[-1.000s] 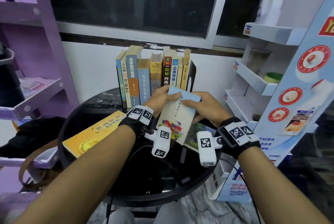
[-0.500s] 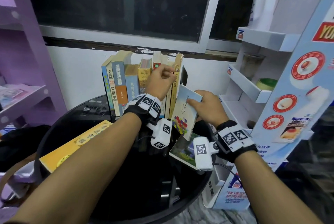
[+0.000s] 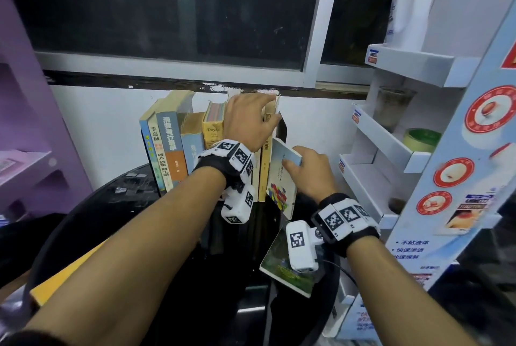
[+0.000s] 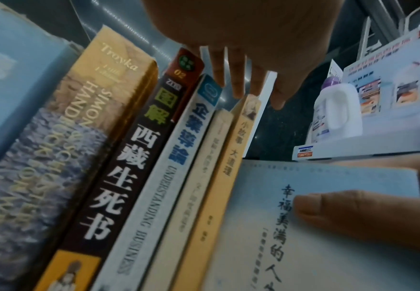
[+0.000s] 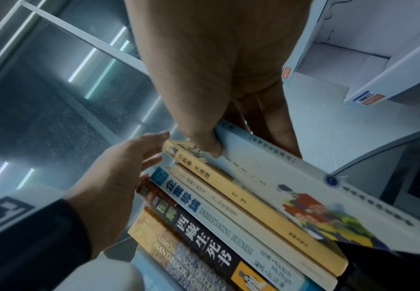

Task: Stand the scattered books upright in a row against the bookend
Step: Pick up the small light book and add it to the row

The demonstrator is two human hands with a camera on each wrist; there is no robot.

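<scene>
- The head view looks forward and down from above both forearms, toward the row of books (image 3: 212, 144) on the round black table (image 3: 117, 206) below a window.
- The left wrist view sits close beneath the left hand (image 4: 248, 39), looking up along the spines.
- The right wrist view looks along the right hand (image 5: 216, 82), very near.
- All three share the spines and the light-blue book (image 3: 282, 175).

Lighting: dim indoor, cool cast; dark window (image 3: 167, 5) reflects ceiling strips. Wrist views: soft, motion-blurred. Edges: wide-angle bowing.
</scene>
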